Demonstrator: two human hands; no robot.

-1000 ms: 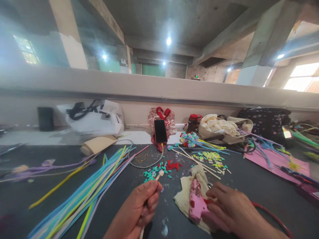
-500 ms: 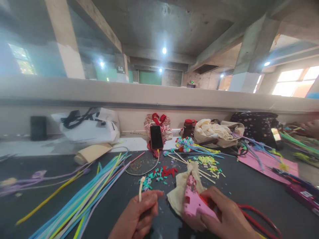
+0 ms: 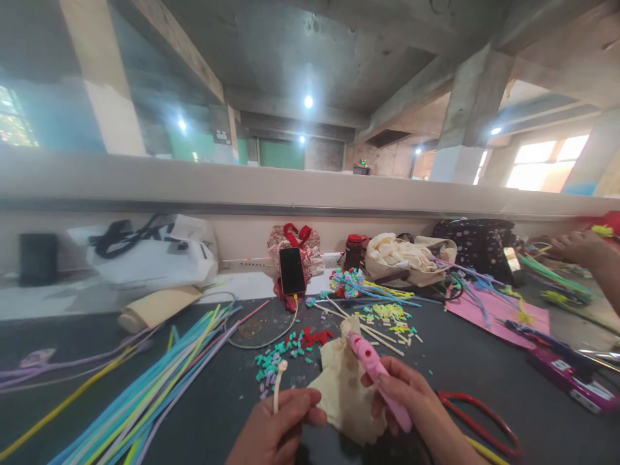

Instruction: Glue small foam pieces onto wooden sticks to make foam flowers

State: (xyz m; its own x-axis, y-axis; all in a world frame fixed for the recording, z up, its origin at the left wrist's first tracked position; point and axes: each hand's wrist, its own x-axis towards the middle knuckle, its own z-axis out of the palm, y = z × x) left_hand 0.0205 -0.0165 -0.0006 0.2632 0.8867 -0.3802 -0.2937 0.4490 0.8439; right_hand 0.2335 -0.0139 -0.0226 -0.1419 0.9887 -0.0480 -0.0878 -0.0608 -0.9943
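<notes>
My left hand [image 3: 278, 423] pinches a short cream stem, like a pipe cleaner [image 3: 277, 391], which stands upright with a small knob at its top. My right hand [image 3: 404, 394] is closed around a pink glue gun [image 3: 380, 374], its front end pointing up and to the left. Under and beside the gun lies a crumpled cream cloth [image 3: 334, 400]; I cannot tell whether they touch. Beyond my left hand are small teal and lilac cut pieces [image 3: 271, 365] and red pieces [image 3: 312, 338]. Yellow pieces [image 3: 390, 315] lie farther back, near several cream stems [image 3: 382, 339].
Long coloured pipe cleaners [image 3: 159, 381] spread across the left of the dark table. A phone [image 3: 292, 271] with a cable leans at the back. Red-handled scissors [image 3: 484, 420] lie at right, and a pink sheet [image 3: 494, 316] beyond. Another person's hand [image 3: 576, 247] reaches in at far right.
My right hand has turned the glue gun, so its narrow side now faces me, apart from the cloth's middle. The view has shifted right, and another person's arm shows more at far right.
</notes>
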